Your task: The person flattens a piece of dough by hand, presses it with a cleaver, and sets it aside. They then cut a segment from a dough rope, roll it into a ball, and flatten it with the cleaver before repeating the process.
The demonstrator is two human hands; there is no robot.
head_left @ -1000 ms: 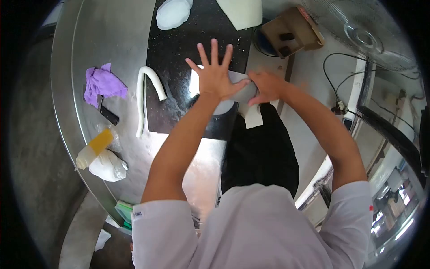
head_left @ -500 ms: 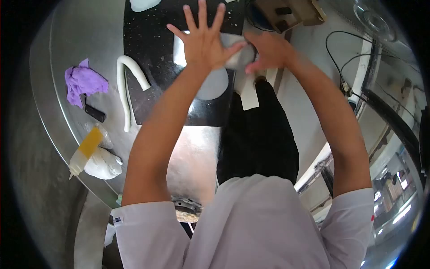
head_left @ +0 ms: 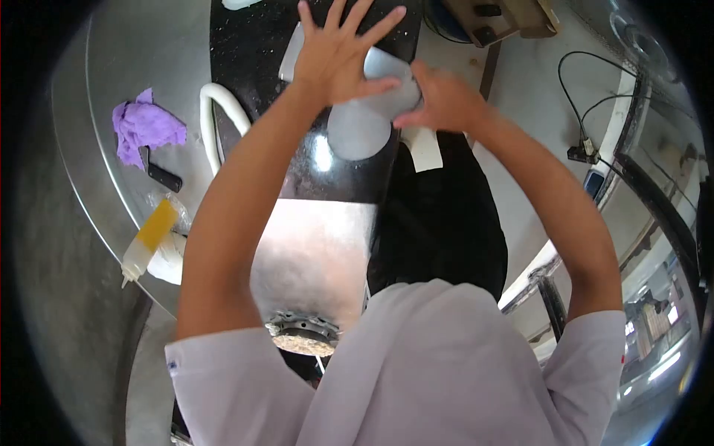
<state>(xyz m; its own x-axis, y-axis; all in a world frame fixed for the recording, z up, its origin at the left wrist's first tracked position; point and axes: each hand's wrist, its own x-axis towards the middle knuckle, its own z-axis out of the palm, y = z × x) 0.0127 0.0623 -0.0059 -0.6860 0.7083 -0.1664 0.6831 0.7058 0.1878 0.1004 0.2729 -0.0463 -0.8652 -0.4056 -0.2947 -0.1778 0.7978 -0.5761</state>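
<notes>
My left hand (head_left: 335, 63) is palm down over the black countertop (head_left: 327, 178), its fingers spread wide. Beneath and beside it lies a pale grey, smooth, flat piece (head_left: 390, 63) that looks like dough. A thin round whitish disc (head_left: 359, 132) lies just below, overlapping it in this view. At the right edge of the pale piece is my right hand (head_left: 446, 97), thumb and fingers apart in a C shape around that edge. Part of a white sheet (head_left: 292, 53) shows left of my left hand.
Left on the metal surface are a white dough-like rope (head_left: 210, 130), purple cloth (head_left: 145, 126), black-handled tool (head_left: 163, 177), squeeze bottle (head_left: 152, 236) with yellow liquid and white bundle (head_left: 167, 260). A cardboard box (head_left: 513, 18) sits at the upper right. Cables (head_left: 576, 104) hang at right.
The view has shifted slightly. My left hand has moved slightly up and left relative to the round disc, uncovering more of it. My right hand stays at the pale piece's edge.
</notes>
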